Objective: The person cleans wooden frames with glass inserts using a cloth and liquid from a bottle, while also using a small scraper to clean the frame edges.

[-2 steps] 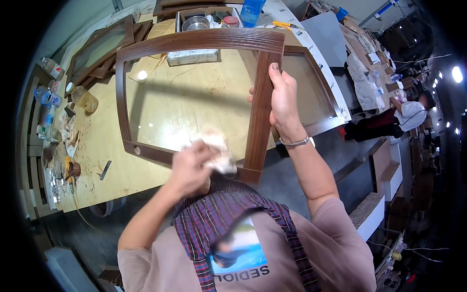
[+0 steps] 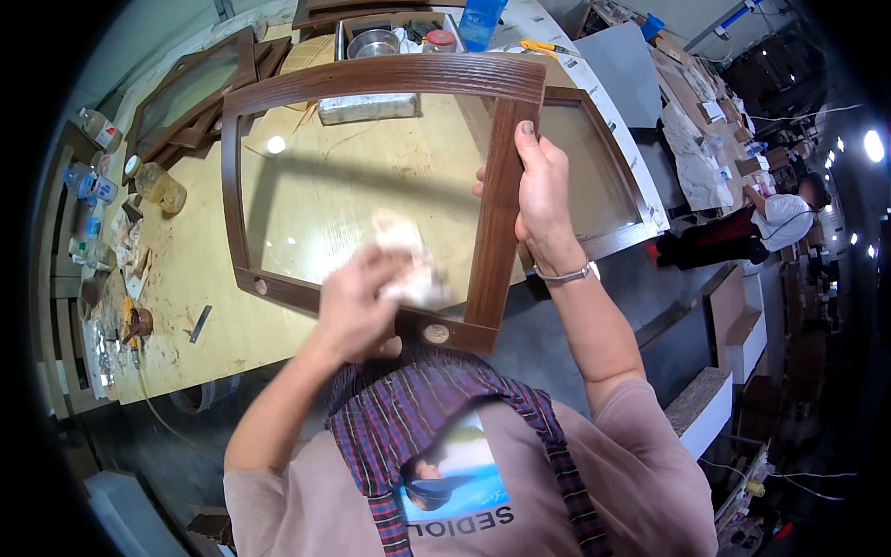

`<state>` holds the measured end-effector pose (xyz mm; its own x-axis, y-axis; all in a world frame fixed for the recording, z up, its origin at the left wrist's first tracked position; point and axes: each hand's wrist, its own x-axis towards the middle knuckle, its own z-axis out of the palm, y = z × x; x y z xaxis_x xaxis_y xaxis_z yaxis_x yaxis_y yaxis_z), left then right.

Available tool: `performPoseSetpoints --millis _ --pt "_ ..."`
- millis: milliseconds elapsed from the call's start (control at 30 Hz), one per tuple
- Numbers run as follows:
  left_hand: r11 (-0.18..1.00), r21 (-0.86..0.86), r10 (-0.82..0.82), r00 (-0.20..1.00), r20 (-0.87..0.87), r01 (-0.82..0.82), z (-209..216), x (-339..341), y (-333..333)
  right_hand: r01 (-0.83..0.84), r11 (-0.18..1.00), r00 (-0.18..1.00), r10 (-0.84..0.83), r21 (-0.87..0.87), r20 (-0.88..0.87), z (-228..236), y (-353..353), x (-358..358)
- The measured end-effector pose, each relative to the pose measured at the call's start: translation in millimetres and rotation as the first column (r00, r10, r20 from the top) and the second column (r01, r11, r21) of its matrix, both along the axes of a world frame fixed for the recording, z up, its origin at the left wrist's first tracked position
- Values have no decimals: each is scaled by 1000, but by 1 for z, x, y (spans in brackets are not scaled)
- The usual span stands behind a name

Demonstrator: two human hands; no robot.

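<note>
Head view: I see the brown wooden frame (image 2: 380,76) ahead, over the worktop (image 2: 204,251), its longer axis apparently running left to right. The right hand (image 2: 543,186) is clamped on its right upright; the left hand (image 2: 360,302), nearer the bottom rail, clutches a white cloth (image 2: 415,271) before the glass pane (image 2: 353,195).

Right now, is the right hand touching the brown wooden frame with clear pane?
Touching. The head view shows the right hand gripping the brown wooden frame along its right side: thumb over the front, fingers past the inner edge.
</note>
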<state>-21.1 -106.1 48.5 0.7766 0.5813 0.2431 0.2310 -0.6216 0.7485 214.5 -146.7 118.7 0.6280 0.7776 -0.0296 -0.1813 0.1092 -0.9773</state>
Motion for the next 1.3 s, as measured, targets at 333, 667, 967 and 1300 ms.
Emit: performPoseSetpoints --millis 333,667,967,1300 --pt "923 384 -62 985 161 -5 46 90 12 92 991 996 -91 101 -18 -18 -19 -1" --pt "954 297 6 992 124 -43 61 107 30 50 998 997 -49 28 -53 -21 -37 -9" --pt "996 -69 51 987 -150 -62 18 1 45 79 993 967 -98 -91 -236 -69 -28 21" --pt "742 -277 577 792 -201 -611 -18 -166 98 -4 971 907 -98 -240 -409 -173 -14 55"
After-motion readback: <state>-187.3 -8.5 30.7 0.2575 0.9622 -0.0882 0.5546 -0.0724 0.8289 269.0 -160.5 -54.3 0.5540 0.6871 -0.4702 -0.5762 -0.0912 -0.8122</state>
